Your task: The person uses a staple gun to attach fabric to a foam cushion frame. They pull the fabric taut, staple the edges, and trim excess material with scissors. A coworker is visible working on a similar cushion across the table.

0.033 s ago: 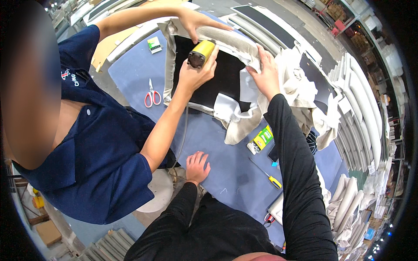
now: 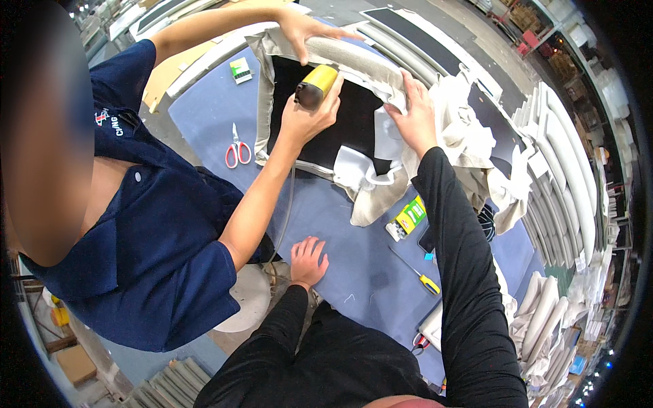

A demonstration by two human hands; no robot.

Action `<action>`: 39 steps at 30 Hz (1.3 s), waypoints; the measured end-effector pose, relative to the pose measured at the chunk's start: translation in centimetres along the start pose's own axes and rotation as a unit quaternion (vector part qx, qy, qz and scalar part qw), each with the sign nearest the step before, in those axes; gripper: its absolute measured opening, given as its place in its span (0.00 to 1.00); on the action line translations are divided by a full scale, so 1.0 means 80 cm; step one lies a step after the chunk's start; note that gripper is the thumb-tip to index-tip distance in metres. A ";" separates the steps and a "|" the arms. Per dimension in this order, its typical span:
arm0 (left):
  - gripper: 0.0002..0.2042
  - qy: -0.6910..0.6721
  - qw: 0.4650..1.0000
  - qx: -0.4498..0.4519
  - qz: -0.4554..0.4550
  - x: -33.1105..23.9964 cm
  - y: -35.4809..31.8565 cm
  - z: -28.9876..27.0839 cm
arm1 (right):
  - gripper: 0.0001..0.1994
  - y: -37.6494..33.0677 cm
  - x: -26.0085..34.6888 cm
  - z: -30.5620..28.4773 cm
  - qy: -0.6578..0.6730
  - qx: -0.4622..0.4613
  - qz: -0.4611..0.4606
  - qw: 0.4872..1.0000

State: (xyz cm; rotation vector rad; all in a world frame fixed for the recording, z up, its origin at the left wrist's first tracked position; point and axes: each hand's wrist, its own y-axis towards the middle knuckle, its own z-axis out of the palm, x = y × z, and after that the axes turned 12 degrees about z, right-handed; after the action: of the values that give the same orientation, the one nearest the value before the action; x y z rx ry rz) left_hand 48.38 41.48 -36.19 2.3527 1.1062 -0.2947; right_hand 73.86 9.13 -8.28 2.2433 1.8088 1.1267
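Note:
My left hand (image 2: 309,262) lies on the near edge of the blue-grey table (image 2: 347,251), fingers spread, holding nothing. My right hand (image 2: 416,112) grips the beige fabric (image 2: 389,75) at the right end of a cushioned piece, thumb on the near side and fingers beyond. Black lining (image 2: 340,129) covers this piece's upturned middle; white cloth (image 2: 357,166) hangs at its near edge. A co-worker's hand (image 2: 313,122) holds a yellow staple gun (image 2: 321,83) over the lining, its tip hidden. Their other hand (image 2: 303,30) rests at the piece's far edge.
Red-handled scissors (image 2: 237,154) and a small box (image 2: 240,71) lie left. Nearer right are a green-and-yellow box (image 2: 409,216) and a screwdriver (image 2: 427,283). A hose (image 2: 288,211) trails from the staple gun. Loose fabric (image 2: 466,129) and stacked padded pieces (image 2: 564,177) crowd the right.
The co-worker's staple gun has tilted and shifted slightly to the right. Their far hand's fingers have lifted a little. My hands stay where they were.

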 end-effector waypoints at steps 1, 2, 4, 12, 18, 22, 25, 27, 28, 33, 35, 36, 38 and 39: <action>0.23 -0.002 1.000 0.001 0.000 0.000 0.000 0.000 | 0.47 -0.001 0.000 -0.001 -0.004 -0.007 -0.004 1.000; 0.23 -0.003 1.000 0.002 0.000 0.001 -0.001 0.000 | 0.47 -0.004 0.000 -0.003 -0.003 -0.006 -0.003 1.000; 0.23 -0.003 1.000 0.002 0.000 0.001 0.000 -0.001 | 0.47 -0.008 0.000 -0.006 0.001 -0.005 -0.001 1.000; 0.22 -0.003 1.000 0.005 0.005 0.005 0.000 0.004 | 0.46 -0.007 0.000 -0.007 0.011 -0.005 0.008 1.000; 0.22 -0.007 1.000 -0.005 -0.001 0.000 0.001 0.000 | 0.46 -0.006 0.004 -0.004 0.011 -0.003 -0.005 1.000; 0.21 -0.009 1.000 -0.001 -0.001 0.000 0.001 -0.001 | 0.46 -0.004 0.010 0.000 0.007 -0.002 0.003 1.000; 0.21 -0.010 1.000 0.004 -0.003 0.000 0.001 0.001 | 0.47 -0.001 0.009 0.001 0.002 -0.001 -0.002 1.000; 0.21 -0.013 1.000 0.004 -0.003 0.001 0.000 0.001 | 0.47 -0.002 0.007 0.001 -0.003 0.001 0.004 1.000; 0.21 -0.011 1.000 0.005 -0.004 0.000 0.000 0.002 | 0.47 -0.002 0.007 0.001 -0.005 0.002 0.006 1.000; 0.22 -0.007 1.000 0.013 -0.004 0.001 0.000 0.002 | 0.46 -0.001 0.009 0.003 -0.007 0.003 0.011 1.000; 0.22 -0.008 1.000 0.013 -0.004 0.002 0.000 0.002 | 0.46 0.000 0.009 0.003 -0.005 0.005 0.012 1.000; 0.22 -0.010 1.000 0.012 -0.003 0.002 0.000 0.003 | 0.46 0.000 0.009 0.003 -0.005 0.006 0.014 1.000; 0.22 -0.009 1.000 0.012 -0.003 0.002 -0.001 0.004 | 0.46 -0.001 0.010 0.003 -0.009 0.004 0.017 1.000; 0.22 -0.008 1.000 0.012 -0.003 0.001 -0.001 0.003 | 0.46 -0.001 0.009 0.003 -0.012 0.002 0.018 1.000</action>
State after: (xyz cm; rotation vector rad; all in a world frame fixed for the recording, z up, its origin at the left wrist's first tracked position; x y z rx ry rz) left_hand 48.42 41.43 -36.48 2.3636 1.1087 -0.3297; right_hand 73.95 9.91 -8.13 2.2915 1.7690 1.0970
